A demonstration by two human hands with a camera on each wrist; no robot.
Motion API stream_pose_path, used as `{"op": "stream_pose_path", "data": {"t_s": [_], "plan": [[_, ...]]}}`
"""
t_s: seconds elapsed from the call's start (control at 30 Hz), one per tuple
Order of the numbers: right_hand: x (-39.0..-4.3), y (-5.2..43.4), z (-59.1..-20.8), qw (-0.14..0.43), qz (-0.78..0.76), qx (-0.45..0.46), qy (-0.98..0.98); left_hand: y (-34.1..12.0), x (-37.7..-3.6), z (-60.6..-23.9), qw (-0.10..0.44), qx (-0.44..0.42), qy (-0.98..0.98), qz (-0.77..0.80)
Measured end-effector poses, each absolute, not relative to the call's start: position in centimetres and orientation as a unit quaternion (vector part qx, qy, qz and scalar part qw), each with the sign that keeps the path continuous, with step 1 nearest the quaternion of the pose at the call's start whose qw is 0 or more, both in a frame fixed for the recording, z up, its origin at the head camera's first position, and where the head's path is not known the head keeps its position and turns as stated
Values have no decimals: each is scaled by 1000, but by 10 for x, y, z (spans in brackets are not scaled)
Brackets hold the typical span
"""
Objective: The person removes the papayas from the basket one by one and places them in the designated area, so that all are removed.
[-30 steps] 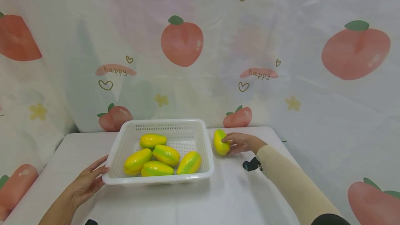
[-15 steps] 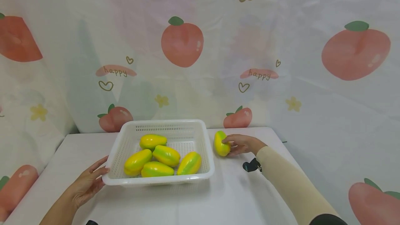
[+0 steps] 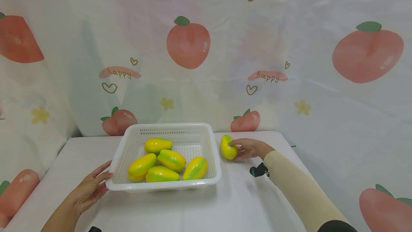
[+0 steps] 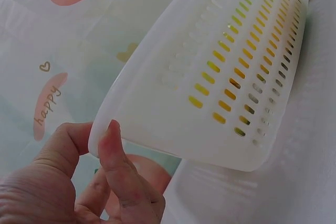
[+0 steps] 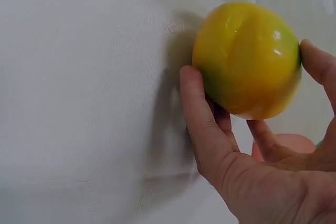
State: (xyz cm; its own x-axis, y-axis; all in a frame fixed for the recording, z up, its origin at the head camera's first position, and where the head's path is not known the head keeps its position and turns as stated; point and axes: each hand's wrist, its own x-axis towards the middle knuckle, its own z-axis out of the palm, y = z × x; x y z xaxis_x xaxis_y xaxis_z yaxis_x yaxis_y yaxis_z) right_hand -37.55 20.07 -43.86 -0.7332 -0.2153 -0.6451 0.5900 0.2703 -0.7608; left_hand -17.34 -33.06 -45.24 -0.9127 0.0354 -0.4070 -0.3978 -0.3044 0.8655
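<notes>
At the right of the white basket, my right hand (image 3: 249, 148) grips a glossy yellow-green papaya (image 3: 228, 147). In the right wrist view the same papaya (image 5: 247, 59) sits between thumb and fingers, its rounded end toward the camera, close over the white table. My left hand (image 3: 90, 189) pinches the near left corner of the basket's rim (image 3: 161, 186). The left wrist view has the thumb and a finger on either side of that rim, with the left hand (image 4: 105, 182) below the slotted wall (image 4: 157, 108). Inside the basket lie several similar papayas (image 3: 162, 174).
A white-covered table (image 3: 193, 212) carries the basket. Behind it hangs a cloth (image 3: 206, 96) printed with peaches and hearts. A small black device (image 3: 259, 170) is at the right wrist, and another dark object (image 3: 94, 229) shows at the bottom edge.
</notes>
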Motion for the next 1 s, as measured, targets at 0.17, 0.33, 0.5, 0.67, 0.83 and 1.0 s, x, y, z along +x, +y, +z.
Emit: {"op": "stream_pose_path", "data": {"t_s": [0.17, 0.33, 0.5, 0.67, 0.83, 1.0], "plan": [[-374, 202, -438, 342, -594, 142, 714, -331, -174, -452, 138, -158, 571, 794], [-374, 203, -439, 345, -604, 150, 703, -331, -175, -452, 139, -160, 571, 793], [-374, 204, -441, 341, -615, 153, 695, -331, -174, -452, 139, -163, 571, 792], [-368, 204, -441, 330, -628, 152, 688, -330, -172, -451, 139, -160, 568, 795], [-360, 205, -439, 312, -627, 159, 696, -331, -173, -450, 140, -153, 565, 798], [-353, 209, -438, 269, -603, 174, 731, -331, -173, -451, 138, -153, 566, 798]]}}
